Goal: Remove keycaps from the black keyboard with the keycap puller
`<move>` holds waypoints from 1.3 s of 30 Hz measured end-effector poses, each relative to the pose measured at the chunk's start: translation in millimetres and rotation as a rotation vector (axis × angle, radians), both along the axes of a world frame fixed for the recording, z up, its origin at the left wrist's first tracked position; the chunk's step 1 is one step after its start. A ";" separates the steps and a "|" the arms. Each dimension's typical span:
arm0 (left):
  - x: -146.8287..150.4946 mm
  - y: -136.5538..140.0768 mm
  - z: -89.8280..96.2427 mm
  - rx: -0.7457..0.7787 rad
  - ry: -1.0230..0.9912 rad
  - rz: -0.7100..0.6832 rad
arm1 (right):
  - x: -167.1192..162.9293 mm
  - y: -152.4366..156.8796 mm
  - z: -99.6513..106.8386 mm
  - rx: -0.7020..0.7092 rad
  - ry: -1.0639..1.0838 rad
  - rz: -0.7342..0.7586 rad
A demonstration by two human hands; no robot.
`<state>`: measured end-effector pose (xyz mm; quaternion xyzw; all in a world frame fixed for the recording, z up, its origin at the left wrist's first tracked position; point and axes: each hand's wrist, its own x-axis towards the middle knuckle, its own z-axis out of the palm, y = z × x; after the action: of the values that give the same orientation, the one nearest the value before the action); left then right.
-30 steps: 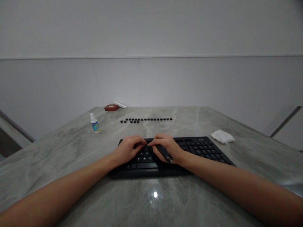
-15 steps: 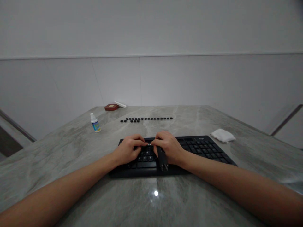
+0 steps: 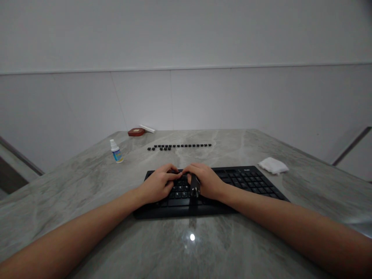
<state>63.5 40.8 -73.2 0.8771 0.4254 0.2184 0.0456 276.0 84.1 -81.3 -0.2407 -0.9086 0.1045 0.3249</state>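
A black keyboard (image 3: 186, 211) lies in front of me, with bare key sockets showing at its left part. My left hand (image 3: 160, 183) rests over its upper left keys, thumb and forefinger pinched together; anything between them is too small to make out. Right beside it, my right hand (image 3: 207, 180) is closed around a dark bar-shaped tool (image 3: 195, 186), whose near end points towards me. The tool's far end is hidden by the fingers. Both hands' fingertips meet over the keys. Beyond the keyboard, small black keycaps (image 3: 186, 145) lie in two rows on the table.
A white spray bottle (image 3: 116, 152) with a blue label stands at the left on the grey marbled table (image 3: 95, 193). A white folded cloth (image 3: 273, 166) lies at the right. At the back are a reddish-brown case (image 3: 136, 132) and a white flat strip (image 3: 147, 128), near the wall.
My right hand has tilted the tool, so its near end has moved up and slightly left. The fingertips of both hands have come closer together.
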 end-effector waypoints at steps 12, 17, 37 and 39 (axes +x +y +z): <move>-1.5 1.9 0.8 -0.024 0.031 0.032 | -6.0 3.3 3.5 -0.248 0.160 -0.111; -1.2 2.0 -0.2 -0.026 -0.021 0.027 | -2.1 3.5 1.4 -0.109 0.103 0.000; 0.6 -1.0 1.6 -0.002 -0.102 0.040 | -5.3 1.3 1.1 -0.031 -0.089 -0.060; 1.0 -1.5 2.6 -0.001 -0.099 0.043 | -6.7 1.4 1.5 -0.037 -0.089 -0.063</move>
<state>64.5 39.3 -70.7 0.8558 0.4414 0.2624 0.0622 269.3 85.5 -79.8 -0.2796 -0.9120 0.1000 0.2828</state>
